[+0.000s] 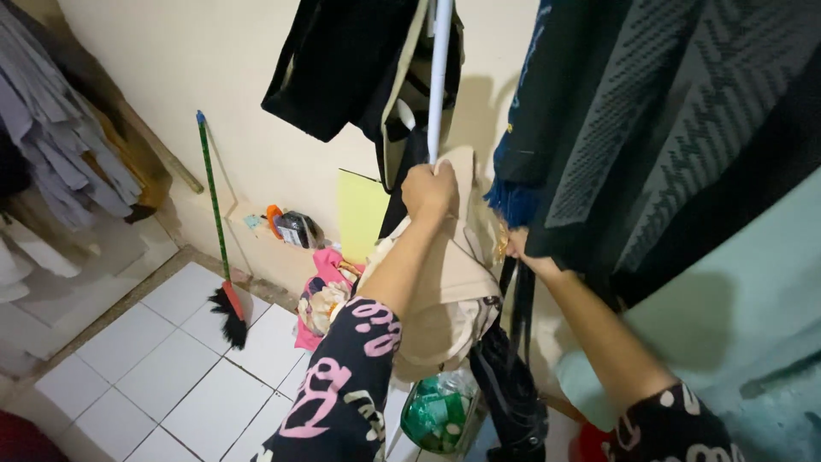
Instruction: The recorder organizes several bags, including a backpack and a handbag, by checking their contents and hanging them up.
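My left hand (pixel 430 190) is closed around a white upright pole (pixel 440 77) of a clothes stand. A beige bag (pixel 445 291) hangs just below and behind that hand. My right hand (pixel 518 245) reaches under a dark patterned garment with a blue fringe (pixel 633 137); its fingers are mostly hidden by the cloth, touching the beige bag's edge and black straps (pixel 517 299). Black clothes (pixel 342 60) hang from the top of the stand.
A broom with a green handle (pixel 215 214) leans on the cream wall. A pile of pink and floral cloth (pixel 325 295) lies on the white floor tiles (pixel 162 368). A green plastic bag (pixel 438 412) sits below. Grey clothes (pixel 51 128) hang at the left.
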